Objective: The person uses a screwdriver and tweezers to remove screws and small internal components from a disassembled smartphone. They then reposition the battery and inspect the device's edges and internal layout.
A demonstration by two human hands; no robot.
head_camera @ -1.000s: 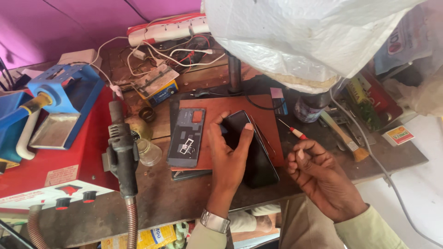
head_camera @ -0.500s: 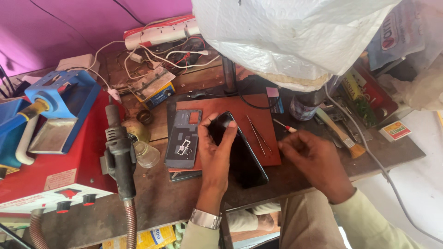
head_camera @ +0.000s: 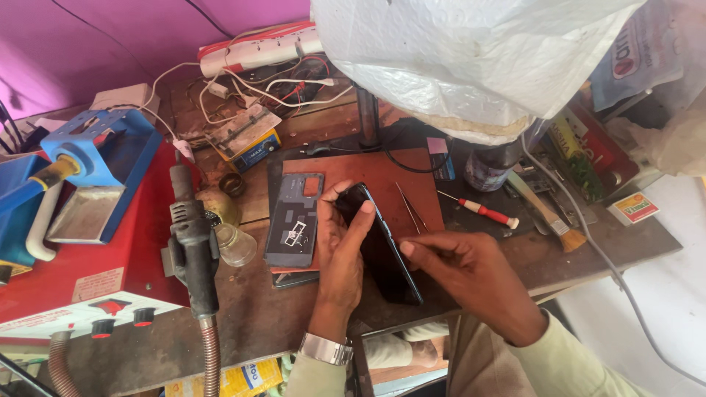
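- Phone [head_camera: 382, 250]: black, tilted on edge over near side of red mat [head_camera: 382, 173].
- Left hand [head_camera: 342, 254]: fingers curled round phone's far end, gripping.
- Right hand [head_camera: 471, 272]: fingertips pinched narrow at phone's right edge; whether holding anything, cannot tell.
- Tweezers [head_camera: 412, 209], red-handled screwdriver [head_camera: 482, 212]: idle, right.
- Step judged: working the edge seam; steady grip needed.

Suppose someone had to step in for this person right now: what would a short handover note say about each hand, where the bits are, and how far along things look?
Left hand: grip on the dark phone, thumb and fingers round its upper end, the phone tilted over the red-brown mat.
Right hand: beside the phone's right edge, fingertips touching or nearly touching it; whether it holds anything cannot be told.
Parts: the grey back cover lies flat on the mat, left of the phone. Tweezers lie on the mat to the right, the red-handled screwdriver beyond them.
Done: the cover is off the phone.
Left: the phone is in hand, the cover not refitted.
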